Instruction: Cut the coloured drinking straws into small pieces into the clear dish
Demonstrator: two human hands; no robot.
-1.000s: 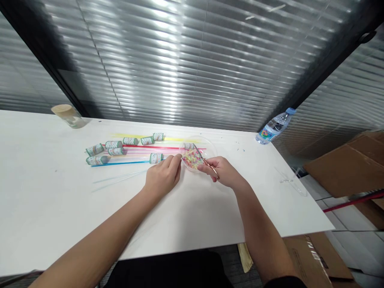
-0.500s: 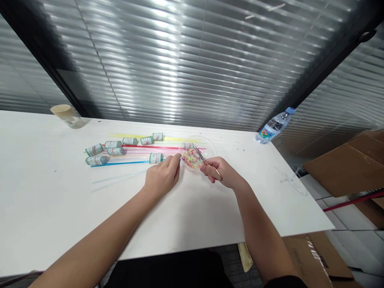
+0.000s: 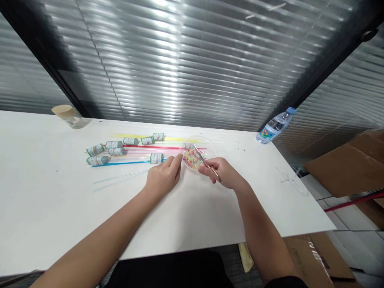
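scissors [image 3: 205, 162] in right hand's [image 3: 223, 172] grip, reaching over clear bowl [image 3: 214, 148] of colourful bits [image 3: 192, 160]; left hand [image 3: 163, 174] curled at bowl's left side, cannot tell if holding; straws [image 3: 132, 163] left on bench [image 3: 195, 216].

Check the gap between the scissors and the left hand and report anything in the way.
Nothing visible stands between the scissors, held in the right hand, and the left hand. The clear bowl with its cut pieces appears beneath the blades, seemingly not blocking them.
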